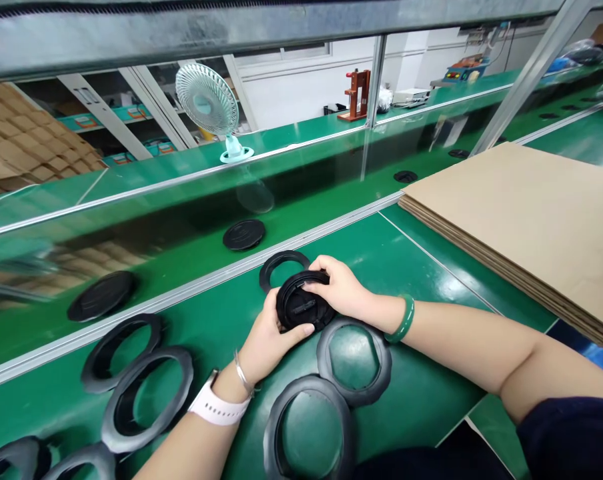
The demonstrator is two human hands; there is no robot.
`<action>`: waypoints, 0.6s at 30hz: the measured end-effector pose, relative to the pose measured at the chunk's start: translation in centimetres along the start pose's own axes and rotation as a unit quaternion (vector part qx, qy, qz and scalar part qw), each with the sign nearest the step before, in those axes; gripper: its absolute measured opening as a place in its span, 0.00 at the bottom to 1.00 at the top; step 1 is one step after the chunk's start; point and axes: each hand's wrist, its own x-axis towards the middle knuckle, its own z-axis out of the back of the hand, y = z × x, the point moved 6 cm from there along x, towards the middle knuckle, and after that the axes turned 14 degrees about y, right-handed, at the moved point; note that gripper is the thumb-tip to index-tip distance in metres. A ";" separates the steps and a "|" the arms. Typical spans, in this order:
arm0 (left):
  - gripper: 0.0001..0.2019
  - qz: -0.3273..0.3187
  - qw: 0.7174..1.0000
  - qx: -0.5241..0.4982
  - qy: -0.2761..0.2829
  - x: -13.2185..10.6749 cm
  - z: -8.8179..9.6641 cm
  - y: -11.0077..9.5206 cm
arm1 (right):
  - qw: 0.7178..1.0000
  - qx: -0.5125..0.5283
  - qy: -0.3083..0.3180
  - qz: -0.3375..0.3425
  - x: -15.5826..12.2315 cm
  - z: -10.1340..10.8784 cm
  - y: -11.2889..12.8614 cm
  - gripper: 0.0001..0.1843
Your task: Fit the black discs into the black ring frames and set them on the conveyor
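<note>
Both my hands grip one round black plastic disc just above the green bench. My left hand curls under its near left edge with the thumb pressed on the rim. My right hand wraps over its far right edge, fingers bent on top. A black ring lies right behind the disc. Another black ring lies just under my right wrist, and a third sits closer to me.
More black rings lie at the left of the green bench. Two black discs rest on the conveyor belt beyond a metal rail. A stack of cardboard sheets fills the right. A small fan stands behind.
</note>
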 end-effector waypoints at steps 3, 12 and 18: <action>0.26 0.004 0.999 0.037 -0.030 -0.1 0.3 -0.2 | 0.998 0.028 0.056 -0.009 0.4 0.1 -0.2 0.09; 0.21 -0.003 0.998 0.052 -0.040 -0.1 0.5 -1.1 | 0.976 -0.004 0.219 0.017 0.3 -0.4 1.1 0.24; 0.21 0.000 0.995 0.083 -0.050 -0.2 0.6 -1.0 | 0.980 -0.035 0.193 0.017 0.4 -0.5 1.2 0.24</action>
